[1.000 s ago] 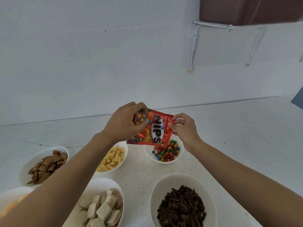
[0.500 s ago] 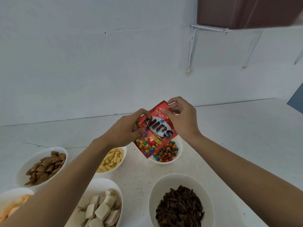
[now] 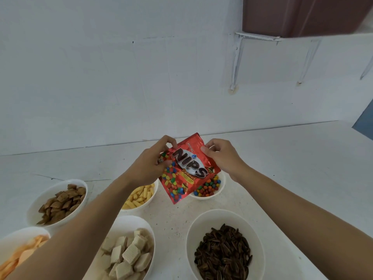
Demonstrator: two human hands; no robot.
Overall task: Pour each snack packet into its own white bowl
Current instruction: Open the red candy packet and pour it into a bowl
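Speckled counter: left hand, right hand pinch glossy foil packet.

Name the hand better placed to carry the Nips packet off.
Right, probably. The right hand pinches the Nips packet at its upper edge; the left hand also grips it, but its arm crosses above the yellow-stick bowl.

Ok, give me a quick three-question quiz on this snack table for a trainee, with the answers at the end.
1. True or false: the left hand and the right hand both hold the red packet.
2. The packet is over the bowl of: A coloured candies, B dark seeds, C wafers.
3. How many white bowls show in all?
Key: 1 true; 2 A; 3 six.
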